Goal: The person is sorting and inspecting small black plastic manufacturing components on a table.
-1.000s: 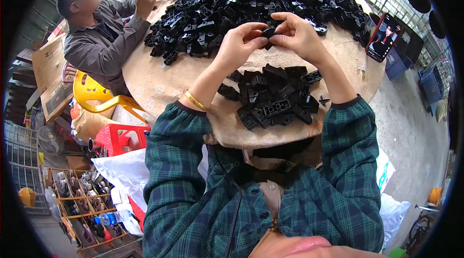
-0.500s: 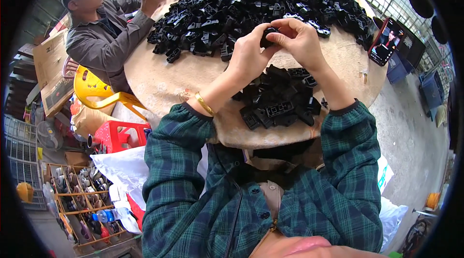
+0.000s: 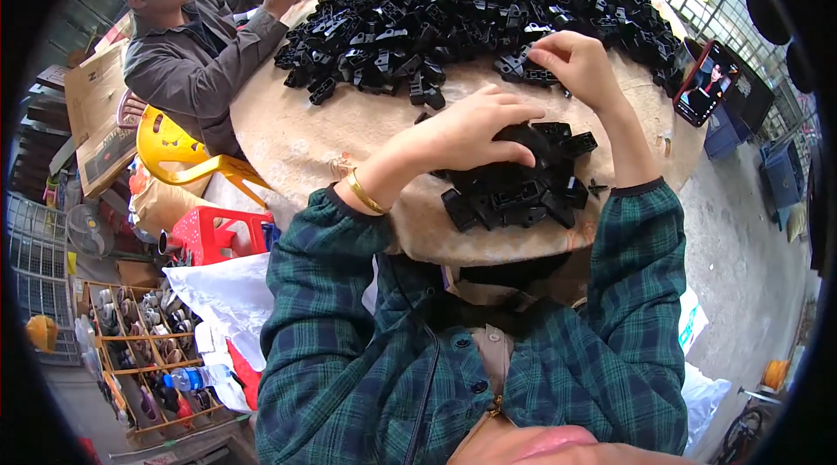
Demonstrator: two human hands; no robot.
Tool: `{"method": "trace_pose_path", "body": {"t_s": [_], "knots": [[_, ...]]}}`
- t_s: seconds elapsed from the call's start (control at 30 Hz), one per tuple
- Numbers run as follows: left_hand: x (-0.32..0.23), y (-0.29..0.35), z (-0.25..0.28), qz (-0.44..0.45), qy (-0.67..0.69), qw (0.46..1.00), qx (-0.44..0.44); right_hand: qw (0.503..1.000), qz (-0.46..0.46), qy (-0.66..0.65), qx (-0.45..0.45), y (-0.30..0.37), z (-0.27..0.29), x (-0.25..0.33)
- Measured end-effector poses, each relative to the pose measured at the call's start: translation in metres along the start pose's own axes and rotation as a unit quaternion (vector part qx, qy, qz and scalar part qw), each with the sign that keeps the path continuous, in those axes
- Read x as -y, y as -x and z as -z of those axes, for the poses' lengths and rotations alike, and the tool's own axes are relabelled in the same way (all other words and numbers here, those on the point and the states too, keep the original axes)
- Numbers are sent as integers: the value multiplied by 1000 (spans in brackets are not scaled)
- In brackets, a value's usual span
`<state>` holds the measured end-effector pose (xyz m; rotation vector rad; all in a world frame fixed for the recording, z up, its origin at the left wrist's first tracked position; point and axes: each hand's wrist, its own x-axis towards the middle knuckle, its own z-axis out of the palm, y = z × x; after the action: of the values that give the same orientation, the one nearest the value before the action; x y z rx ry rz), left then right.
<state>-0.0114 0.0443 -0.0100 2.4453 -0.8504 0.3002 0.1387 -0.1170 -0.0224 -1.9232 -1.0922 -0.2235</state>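
My left hand (image 3: pixel 479 132) is over the small heap of black plastic parts (image 3: pixel 516 195) near the table's front edge. Its fingers and thumb are spread apart, with nothing gripped between them. My right hand (image 3: pixel 577 68) is farther away, at the near edge of the large pile of black plastic parts (image 3: pixel 453 12). Thumb and forefinger are pinched on a black plastic part (image 3: pixel 523 68) there; its exact shape is partly hidden by the fingers. Both piles lie on the cloth-covered round table (image 3: pixel 305 138).
A co-worker (image 3: pixel 187 64) sits at the table's far left, hands near the large pile. A phone (image 3: pixel 706 83) stands at the right edge. Left of the table are a yellow chair (image 3: pixel 174 147), a red stool (image 3: pixel 205 234) and a shoe rack (image 3: pixel 148 339).
My hands were together above the table, handling a small dark part. They have parted: the left came down over the small heap and opened, the right moved to the large pile's edge.
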Motion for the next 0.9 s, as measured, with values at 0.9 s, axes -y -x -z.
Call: {"method": "trace_pose_path", "body": {"t_s": [0.9], "knots": [[70, -3, -2, 161, 27, 967, -196, 988, 4, -150, 30, 5, -25, 26]]}}
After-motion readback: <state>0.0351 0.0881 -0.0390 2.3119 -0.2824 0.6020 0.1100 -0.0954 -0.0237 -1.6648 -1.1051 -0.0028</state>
